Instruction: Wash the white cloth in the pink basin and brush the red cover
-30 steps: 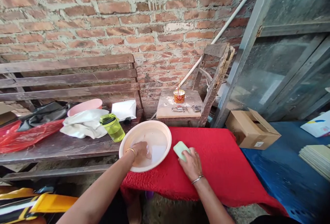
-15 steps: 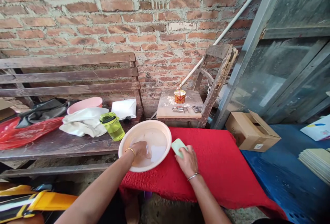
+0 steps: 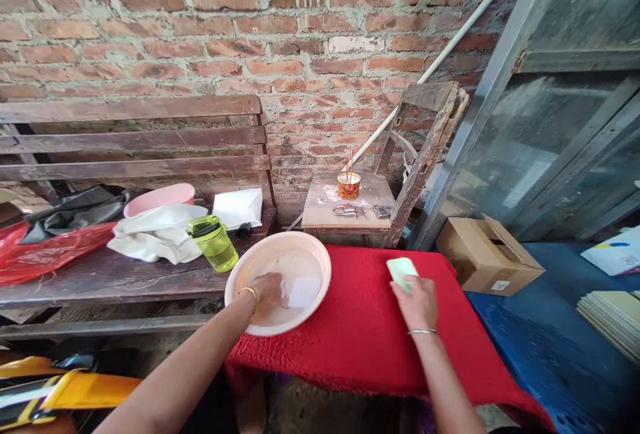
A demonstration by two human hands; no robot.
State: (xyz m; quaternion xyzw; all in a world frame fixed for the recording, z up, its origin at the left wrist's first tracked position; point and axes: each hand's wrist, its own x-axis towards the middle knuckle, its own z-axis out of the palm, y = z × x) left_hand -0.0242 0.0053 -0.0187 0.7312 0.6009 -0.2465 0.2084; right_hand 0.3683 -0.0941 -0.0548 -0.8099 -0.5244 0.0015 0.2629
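My left hand (image 3: 267, 289) reaches into a pale pink plastic basin (image 3: 234, 274) of water at the left end of a red cloth (image 3: 360, 327). Its fingers are partly under the cloudy surface, so whether they grip something is unclear. Beside them a white rectangular patch shows in the water, a reflection or a thing I cannot make out. Over the right part of the cloth, my right hand (image 3: 419, 304) is closed on a pale green rounded slab (image 3: 401, 270), held by its near end; its exact kind is not clear.
A yellow-green water bottle (image 3: 215, 245) and white cloth (image 3: 155, 234) lie on the wooden bench (image 3: 115, 294). Behind the red cloth, a worn chair (image 3: 315, 214) holds a decorated cup (image 3: 349, 186) with sticks and metal padlocks (image 3: 345, 211). A cardboard box (image 3: 485, 257) stands at right.
My right hand has moved right across the red cloth, carrying the pale green slab away from the basin. My left hand stays in the water, barely shifted.
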